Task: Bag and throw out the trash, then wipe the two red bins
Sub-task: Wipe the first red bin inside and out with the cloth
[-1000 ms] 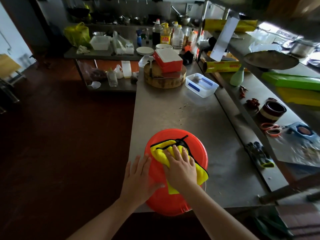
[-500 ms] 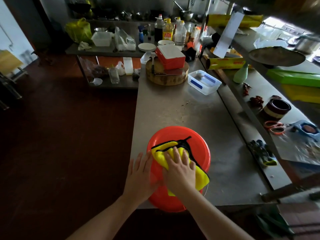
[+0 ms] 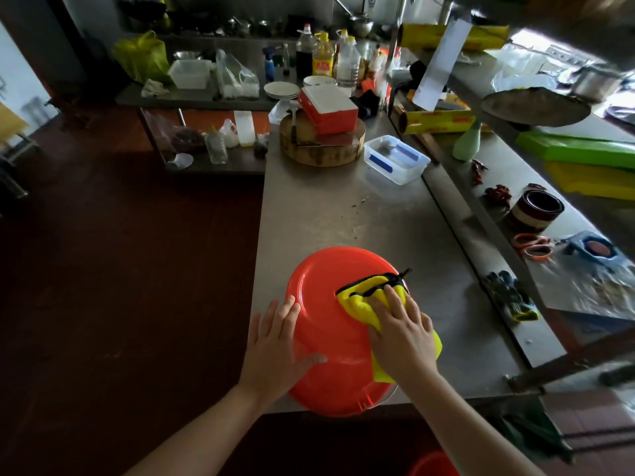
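Note:
A red bin (image 3: pixel 330 304) lies upside down at the near edge of the steel counter (image 3: pixel 326 214), its round base facing up. On the right half of that base sits a yellow cloth with black trim (image 3: pixel 364 293). My right hand (image 3: pixel 402 334) presses flat on the cloth with straight fingers. Against the bin's left edge my left hand (image 3: pixel 278 345) rests flat, thumb stretched across the base. Part of a second red bin (image 3: pixel 433 465) shows on the floor at the bottom edge.
A round wooden chopping block (image 3: pixel 319 149) with a red-and-white box (image 3: pixel 328 109) stands further along the counter, beside a clear plastic tub (image 3: pixel 395 159). Bottles and plates crowd the back. A raised shelf (image 3: pixel 508 214) with scissors, gloves and jars runs along the right. Dark floor lies left.
My right hand has slid the yellow cloth from the middle of the bin's base to its right side. My left hand stays on the left edge.

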Demonstrator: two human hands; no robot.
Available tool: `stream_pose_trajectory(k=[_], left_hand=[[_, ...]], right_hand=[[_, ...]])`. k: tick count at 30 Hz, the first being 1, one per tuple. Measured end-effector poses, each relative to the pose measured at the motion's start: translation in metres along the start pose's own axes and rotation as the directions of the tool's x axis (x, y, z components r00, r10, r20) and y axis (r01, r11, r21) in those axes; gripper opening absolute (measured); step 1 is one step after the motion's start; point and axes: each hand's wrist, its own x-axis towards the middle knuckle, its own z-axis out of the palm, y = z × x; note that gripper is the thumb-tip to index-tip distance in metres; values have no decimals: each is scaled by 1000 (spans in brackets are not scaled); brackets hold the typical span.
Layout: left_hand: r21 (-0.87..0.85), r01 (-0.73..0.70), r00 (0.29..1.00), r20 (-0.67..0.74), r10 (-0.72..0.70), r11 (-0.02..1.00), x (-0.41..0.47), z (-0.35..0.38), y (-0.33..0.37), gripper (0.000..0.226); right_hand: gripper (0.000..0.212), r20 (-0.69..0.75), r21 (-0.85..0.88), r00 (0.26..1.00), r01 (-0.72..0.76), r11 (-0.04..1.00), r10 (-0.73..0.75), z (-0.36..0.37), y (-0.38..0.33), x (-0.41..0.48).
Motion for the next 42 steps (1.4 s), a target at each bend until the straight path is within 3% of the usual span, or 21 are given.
stream_pose_trajectory(k=[3,8,11,20,25,31,34,37,42], left_hand=[[8,-12,1000,-13,12,1000,0,-1,-2,111],[27,-16,1000,-11,17,999,0,2,-4,107],[12,-9,999,-34,10,1000,1,4,-5,107],[-56,-31,999,-43,29,998,5,5,-6,113],[-155,-62,995,-82,49,986,6,0,-5,111],[-268,-60,996,-85,39,962,6,-3,-3,114],[-247,-73,993,-108,47,966,7,-1,-4,115],[-207,-67,995,-89,50,976,9,0,-5,117],[-191,-60,997,-53,51,980,11,1,-7,115]], right_hand=[[61,21,7,1000,17,1000,-18,1,-21,-6],[61,62,46,980,184,982,-187,7,-73,-30],[59,52,38,975,214,976,-216,3,-69,-32],[63,40,-54,994,107,993,-104,-10,-7,-39],[52,18,-75,986,164,984,-163,-6,-44,-44],[56,142,-65,979,154,986,-143,6,-68,-10],[63,169,-76,978,137,988,-122,1,-82,14],[51,147,-76,984,110,991,-98,-3,-96,41],[50,135,-85,990,43,995,-31,-11,-110,83]])
